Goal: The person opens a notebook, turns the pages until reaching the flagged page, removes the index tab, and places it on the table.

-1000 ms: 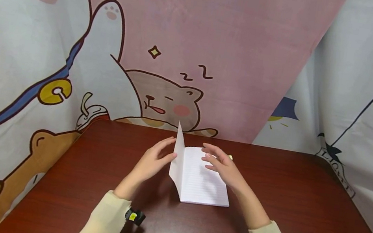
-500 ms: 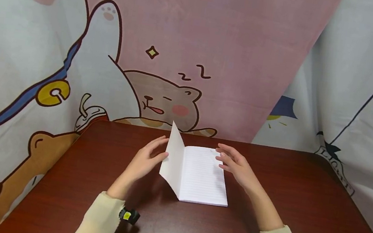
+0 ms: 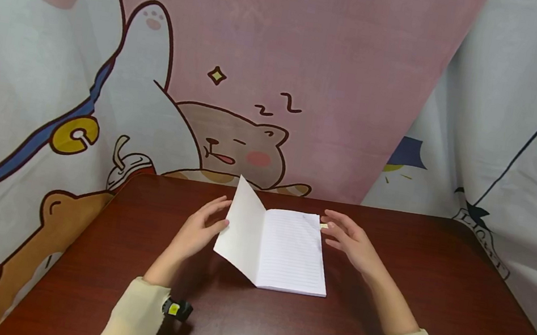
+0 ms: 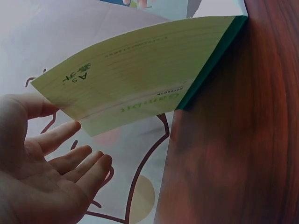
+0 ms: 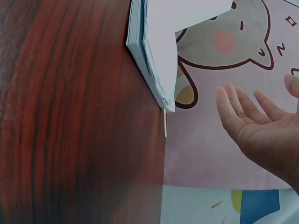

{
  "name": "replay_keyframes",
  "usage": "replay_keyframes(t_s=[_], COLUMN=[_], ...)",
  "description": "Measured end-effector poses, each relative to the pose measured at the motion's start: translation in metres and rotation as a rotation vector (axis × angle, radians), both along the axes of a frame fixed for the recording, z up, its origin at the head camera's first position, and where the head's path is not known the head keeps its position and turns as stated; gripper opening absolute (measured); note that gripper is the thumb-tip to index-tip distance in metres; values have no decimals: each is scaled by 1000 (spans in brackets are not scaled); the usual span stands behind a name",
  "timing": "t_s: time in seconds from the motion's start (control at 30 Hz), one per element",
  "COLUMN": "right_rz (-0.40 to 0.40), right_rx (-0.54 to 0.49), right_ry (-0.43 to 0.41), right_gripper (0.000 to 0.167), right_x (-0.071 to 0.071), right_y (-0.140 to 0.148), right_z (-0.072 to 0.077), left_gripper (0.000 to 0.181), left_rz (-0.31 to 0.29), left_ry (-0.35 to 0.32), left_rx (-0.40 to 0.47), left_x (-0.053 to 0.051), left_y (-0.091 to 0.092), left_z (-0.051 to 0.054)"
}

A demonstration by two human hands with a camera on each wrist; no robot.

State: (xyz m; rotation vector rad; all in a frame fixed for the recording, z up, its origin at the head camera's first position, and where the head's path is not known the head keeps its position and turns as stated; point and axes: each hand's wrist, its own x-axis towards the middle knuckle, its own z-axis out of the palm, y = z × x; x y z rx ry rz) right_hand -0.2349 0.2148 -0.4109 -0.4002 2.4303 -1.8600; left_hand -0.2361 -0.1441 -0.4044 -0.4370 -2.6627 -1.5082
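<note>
A notebook lies on the table with its lined page (image 3: 293, 251) facing up and its front cover (image 3: 243, 230) raised on the left. The left wrist view shows the outside of that cover (image 4: 128, 70), yellow-green with a dark green spine. My left hand (image 3: 193, 231) touches the cover's free edge with its thumb; its other fingers (image 4: 96, 175) are spread loosely on the outer side. Beside the notebook's upper right corner, my right hand (image 3: 357, 248) is held with relaxed fingers, apart from the pages (image 5: 161, 56) in the right wrist view.
The brown table (image 3: 266, 327) has its far edge against a cartoon-printed cloth (image 3: 342, 86). A thin pale yellow strip (image 5: 165, 123) sticks out from the notebook near my right hand. A dark device sits on each wrist.
The cover has swung further left along with my left hand, from nearly upright to leaning outward. My right hand has moved right, off from above the page, uncovering its upper right part.
</note>
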Motion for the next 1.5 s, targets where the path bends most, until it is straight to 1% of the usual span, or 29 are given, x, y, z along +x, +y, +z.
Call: replay_keyframes(t_s=[0.2, 0.37, 0.6, 0.87, 1.0, 1.17, 1.3, 1.5], right_rz=[-13, -11, -24, -28, -31, -38, -24, -3], right_rx=[16, 24, 52, 63, 78, 93, 75, 38], right_ry=[-6, -13, -19, -45, -58, -71, -79, -94], right_gripper=[49, 50, 51, 52, 53, 50, 49, 51], right_x=[2, 2, 3, 4, 6, 5, 5, 5], right_y=[4, 6, 10, 12, 13, 14, 14, 13], right_z=[-3, -6, -11, -15, -17, -19, -22, -24], left_gripper=[47, 47, 48, 47, 48, 48, 48, 48], left_rz=[5, 17, 33, 62, 79, 91, 103, 110], left_ry=[-5, -31, -34, -58, -66, -76, -88, -114], left_rx=[-16, -12, -40, -72, -92, -110, -122, -141], left_x=[-1, 0, -2, -3, -5, -5, -4, -2], left_y=[-6, -11, -20, -28, -32, -35, -36, -39], left_z=[-3, -5, -14, -22, -28, -32, -35, -39])
